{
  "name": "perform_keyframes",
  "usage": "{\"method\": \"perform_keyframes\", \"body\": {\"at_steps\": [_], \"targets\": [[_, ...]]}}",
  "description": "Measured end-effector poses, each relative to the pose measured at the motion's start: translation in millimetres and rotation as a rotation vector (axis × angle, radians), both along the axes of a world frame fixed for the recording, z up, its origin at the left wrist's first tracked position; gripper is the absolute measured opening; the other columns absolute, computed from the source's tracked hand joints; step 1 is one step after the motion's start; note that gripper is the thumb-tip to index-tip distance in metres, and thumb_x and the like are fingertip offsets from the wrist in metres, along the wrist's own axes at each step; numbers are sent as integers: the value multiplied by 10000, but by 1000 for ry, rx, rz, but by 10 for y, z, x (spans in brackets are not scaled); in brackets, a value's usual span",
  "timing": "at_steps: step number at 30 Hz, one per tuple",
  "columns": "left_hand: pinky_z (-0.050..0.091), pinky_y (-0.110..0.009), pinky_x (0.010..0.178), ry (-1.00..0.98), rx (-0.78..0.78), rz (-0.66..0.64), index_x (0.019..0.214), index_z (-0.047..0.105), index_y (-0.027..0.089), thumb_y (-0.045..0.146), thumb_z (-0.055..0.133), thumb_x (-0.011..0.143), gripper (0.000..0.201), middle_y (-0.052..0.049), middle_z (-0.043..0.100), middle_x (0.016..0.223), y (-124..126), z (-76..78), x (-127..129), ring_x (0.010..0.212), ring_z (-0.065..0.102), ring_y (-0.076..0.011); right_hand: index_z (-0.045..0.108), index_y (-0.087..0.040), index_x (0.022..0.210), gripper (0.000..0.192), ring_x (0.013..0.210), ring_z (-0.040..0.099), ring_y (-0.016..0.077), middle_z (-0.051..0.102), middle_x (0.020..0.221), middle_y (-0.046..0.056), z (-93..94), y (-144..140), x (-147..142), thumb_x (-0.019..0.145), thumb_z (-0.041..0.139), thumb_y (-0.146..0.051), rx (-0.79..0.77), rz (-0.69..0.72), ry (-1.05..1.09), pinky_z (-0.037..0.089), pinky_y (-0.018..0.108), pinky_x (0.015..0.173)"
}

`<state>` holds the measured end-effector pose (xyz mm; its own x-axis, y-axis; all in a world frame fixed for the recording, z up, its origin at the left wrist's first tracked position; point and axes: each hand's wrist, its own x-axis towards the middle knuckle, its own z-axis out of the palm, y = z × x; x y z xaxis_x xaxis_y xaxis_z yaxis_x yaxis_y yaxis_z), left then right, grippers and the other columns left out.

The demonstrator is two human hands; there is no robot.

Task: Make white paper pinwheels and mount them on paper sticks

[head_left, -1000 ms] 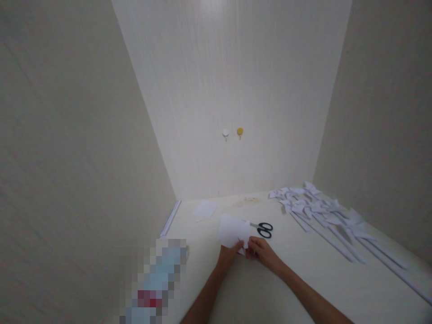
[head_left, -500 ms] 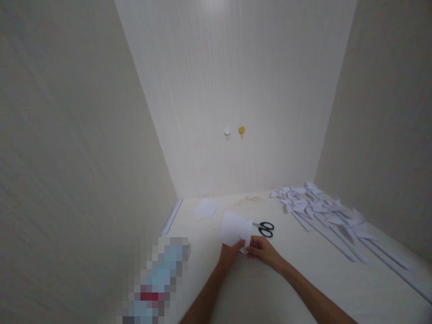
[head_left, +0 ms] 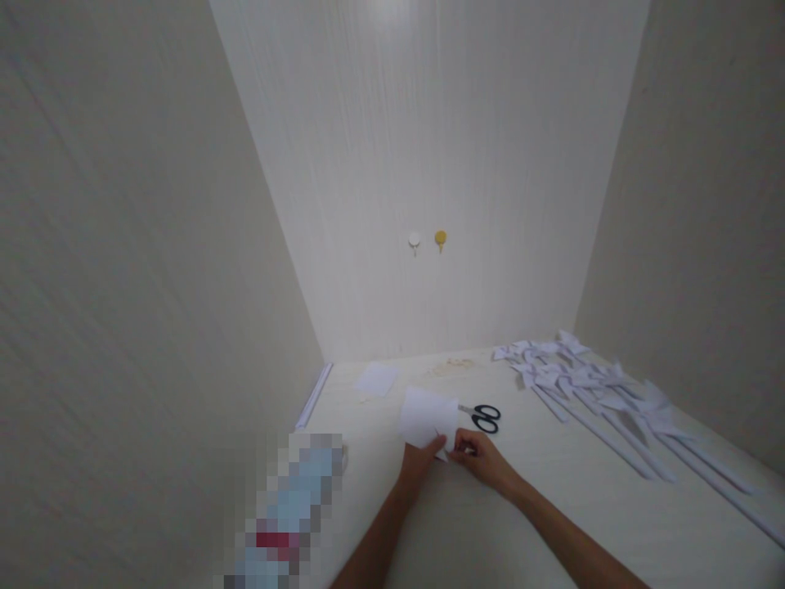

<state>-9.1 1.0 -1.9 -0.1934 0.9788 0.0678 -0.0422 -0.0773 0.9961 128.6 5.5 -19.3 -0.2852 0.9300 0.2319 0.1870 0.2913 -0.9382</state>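
A small white sheet of paper [head_left: 428, 415] is being pinched at its near edge over the pale bench [head_left: 491, 523], the fingers of the left hand [head_left: 420, 460] and the right hand [head_left: 483, 458] being clamped on it. Just beyond, black-handled scissors [head_left: 482, 415] are being left lying flat. Farther left, a second white paper square [head_left: 376, 379] is lying; far right, folded white paper pinwheels on long strips [head_left: 589, 384] are being kept in a heap.

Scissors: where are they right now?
In the head view the black-handled scissors lie flat on the table, just beyond the right hand and right of the white paper sheet that both hands pinch.
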Motion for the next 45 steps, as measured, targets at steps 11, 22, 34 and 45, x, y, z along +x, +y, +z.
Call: {"method": "perform_keyframes", "body": {"at_steps": [11,22,34,45], "targets": [[429,-337,760,-56,-30,4,649,617,133,175,676,476,188,-71,662,741,-31,55,6,781,599,-220,507,-165,545,61,548,465,114,502,550,-25,-17,26,11,582,553,-179,59,-9,-4,348,202,483],[420,-344,782,64,16,-69,666,624,147,181,643,524,147,-80,654,815,-20,12,4,811,587,-223,435,-167,488,177,488,383,96,417,484,-44,-17,32,1,607,552,-226,84,-111,-68,294,206,464],[400,-323,819,148,58,-100,725,628,153,204,613,572,162,-78,646,870,-11,15,-9,855,571,-208,410,-179,531,231,398,318,71,354,420,-70,-1,16,-46,615,543,-348,-25,-142,58,224,192,389],[407,-306,809,134,52,-264,863,617,145,145,649,510,354,-82,630,944,-26,-49,8,882,560,-213,439,-166,555,316,374,292,43,353,427,-83,18,45,32,537,643,-407,-254,-331,564,193,176,362]]}}
